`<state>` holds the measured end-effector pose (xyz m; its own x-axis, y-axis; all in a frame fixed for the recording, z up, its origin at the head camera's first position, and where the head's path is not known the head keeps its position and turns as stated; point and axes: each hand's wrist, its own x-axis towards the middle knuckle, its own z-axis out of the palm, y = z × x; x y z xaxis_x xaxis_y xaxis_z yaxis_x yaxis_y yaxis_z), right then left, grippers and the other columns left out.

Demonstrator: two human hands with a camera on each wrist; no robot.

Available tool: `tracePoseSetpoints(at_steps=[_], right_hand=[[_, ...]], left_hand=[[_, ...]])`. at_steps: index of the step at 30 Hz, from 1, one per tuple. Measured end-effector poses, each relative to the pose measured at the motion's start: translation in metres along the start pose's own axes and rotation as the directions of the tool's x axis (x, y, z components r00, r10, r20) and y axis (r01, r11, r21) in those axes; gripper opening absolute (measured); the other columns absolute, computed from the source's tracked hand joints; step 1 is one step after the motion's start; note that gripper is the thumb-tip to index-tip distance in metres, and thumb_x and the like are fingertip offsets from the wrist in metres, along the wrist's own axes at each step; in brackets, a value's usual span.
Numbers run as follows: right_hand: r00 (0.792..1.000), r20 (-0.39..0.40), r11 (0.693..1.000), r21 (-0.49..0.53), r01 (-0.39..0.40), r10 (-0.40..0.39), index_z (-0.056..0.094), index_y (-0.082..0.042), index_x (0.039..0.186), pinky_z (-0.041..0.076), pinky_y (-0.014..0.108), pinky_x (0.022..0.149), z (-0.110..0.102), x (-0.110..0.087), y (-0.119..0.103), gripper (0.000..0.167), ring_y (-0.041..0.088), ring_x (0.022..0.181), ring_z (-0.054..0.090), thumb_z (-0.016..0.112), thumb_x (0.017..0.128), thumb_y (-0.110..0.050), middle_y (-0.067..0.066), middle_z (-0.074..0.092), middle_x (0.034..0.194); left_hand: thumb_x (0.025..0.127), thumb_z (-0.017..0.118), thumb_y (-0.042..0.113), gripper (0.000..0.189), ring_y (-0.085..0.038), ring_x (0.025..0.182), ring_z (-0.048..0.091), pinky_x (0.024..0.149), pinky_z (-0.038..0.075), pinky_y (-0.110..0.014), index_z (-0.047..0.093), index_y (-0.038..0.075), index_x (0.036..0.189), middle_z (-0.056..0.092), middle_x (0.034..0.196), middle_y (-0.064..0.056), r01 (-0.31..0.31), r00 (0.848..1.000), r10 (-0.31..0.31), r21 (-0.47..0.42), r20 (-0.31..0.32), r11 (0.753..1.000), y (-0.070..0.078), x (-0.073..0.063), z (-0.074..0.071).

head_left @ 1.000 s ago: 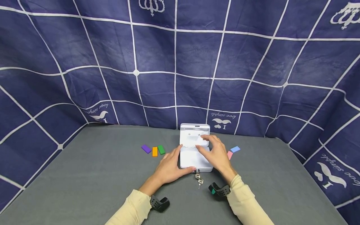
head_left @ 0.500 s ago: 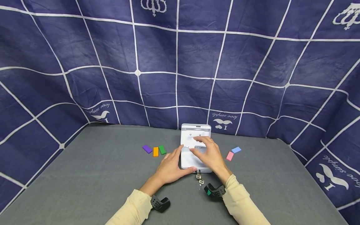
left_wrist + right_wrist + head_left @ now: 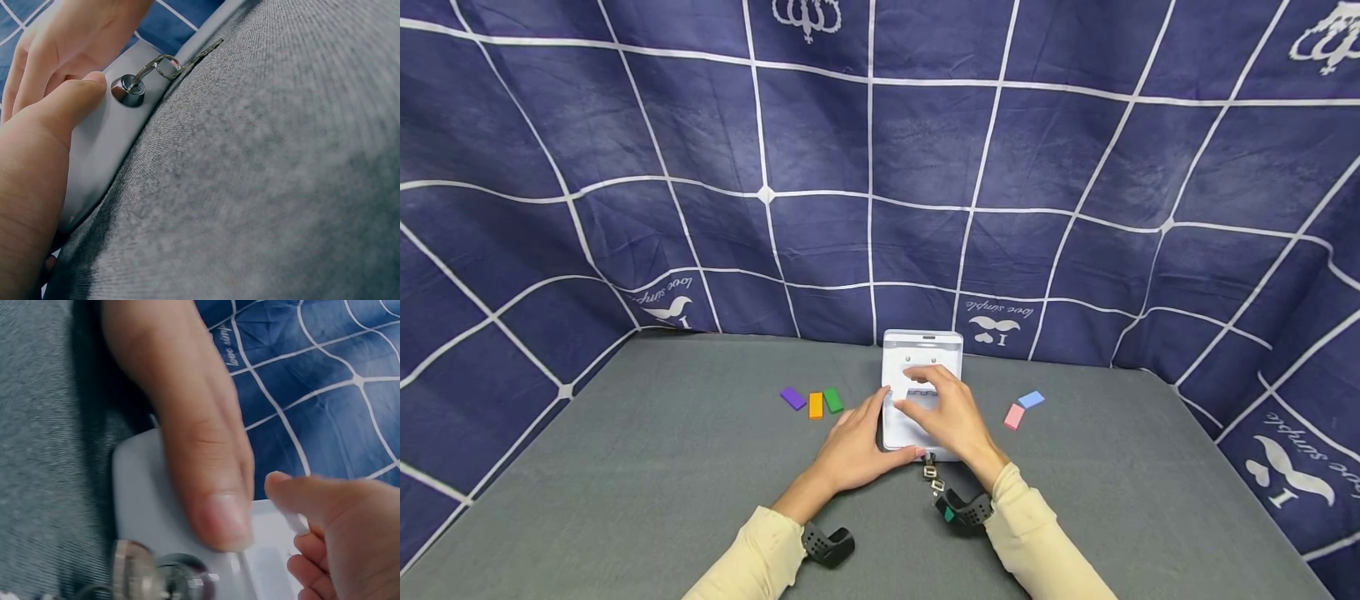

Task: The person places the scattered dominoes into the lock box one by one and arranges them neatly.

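A small white metal cash box [image 3: 912, 435] stands with its lid [image 3: 895, 352] raised at the back. My left hand [image 3: 848, 450] grips its near left corner, thumb along the front wall beside the lock [image 3: 128, 91] and fingers down the left side. Keys [image 3: 930, 472] on a ring hang from that lock. Over the box's hinge line, my right hand [image 3: 951, 417] pinches a small white flat piece [image 3: 296, 520] between thumb and fingertips. White on white, the piece blends with the box in the head view.
Left of the box lie purple [image 3: 793, 398], orange [image 3: 816, 406] and green [image 3: 832, 401] tiles. Pink [image 3: 1014, 417] and light blue [image 3: 1032, 399] tiles lie to its right. A dark blue checked curtain [image 3: 820, 242] rises behind the grey cloth-covered table [image 3: 700, 442].
My right hand has moved left across the open box with the white piece, from its right side toward the left. The left hand and the box have stayed in place.
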<state>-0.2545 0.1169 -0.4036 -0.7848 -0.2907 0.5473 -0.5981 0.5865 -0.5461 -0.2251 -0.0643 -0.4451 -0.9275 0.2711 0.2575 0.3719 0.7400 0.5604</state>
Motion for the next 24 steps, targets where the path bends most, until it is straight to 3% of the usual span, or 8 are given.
tracePoseSetpoints(at_steps=[6, 15, 24], right_hand=[[1.000, 0.012, 1.000, 0.015, -0.005, 0.005, 0.069, -0.010, 0.112, 0.051, 0.039, 0.084, 0.0080, -0.0066, 0.0023, 0.040, 0.024, 0.095, 0.065, 0.084, 0.078, -0.024, 0.003, 0.067, 0.103], [0.998, 0.052, 0.999, 0.007, -0.035, 0.035, 0.068, -0.012, 0.108, 0.050, 0.035, 0.081, 0.0094, -0.0081, 0.0041, 0.036, 0.020, 0.089, 0.063, 0.080, 0.079, -0.029, 0.000, 0.065, 0.101], [0.996, 0.089, 0.995, -0.093, -0.021, 0.029, 0.069, -0.011, 0.106, 0.049, 0.033, 0.077, 0.0095, -0.0091, 0.0058, 0.036, 0.017, 0.085, 0.061, 0.079, 0.077, -0.030, 0.001, 0.065, 0.094]], left_hand=[[0.074, 0.058, 0.082, 0.111, -0.030, 0.131, 0.045, 0.104, 0.036, -0.050, 0.029, 0.011, 0.155, 0.046, 0.149, -0.008, -0.010, 1.000, 0.010, -0.006, 0.002, 1.000, -0.0003, 0.0008, 0.0026], [0.075, 0.064, 0.077, 0.109, -0.028, 0.131, 0.047, 0.105, 0.035, -0.048, 0.030, 0.010, 0.154, 0.047, 0.148, -0.010, -0.022, 1.000, 0.022, -0.007, -0.006, 1.000, -0.0014, 0.0019, 0.0015], [0.075, 0.064, 0.077, 0.109, -0.026, 0.128, 0.048, 0.104, 0.036, -0.046, 0.029, 0.011, 0.155, 0.047, 0.147, -0.009, -0.027, 1.000, 0.027, -0.014, 0.001, 1.000, -0.0022, 0.0024, 0.0011]])
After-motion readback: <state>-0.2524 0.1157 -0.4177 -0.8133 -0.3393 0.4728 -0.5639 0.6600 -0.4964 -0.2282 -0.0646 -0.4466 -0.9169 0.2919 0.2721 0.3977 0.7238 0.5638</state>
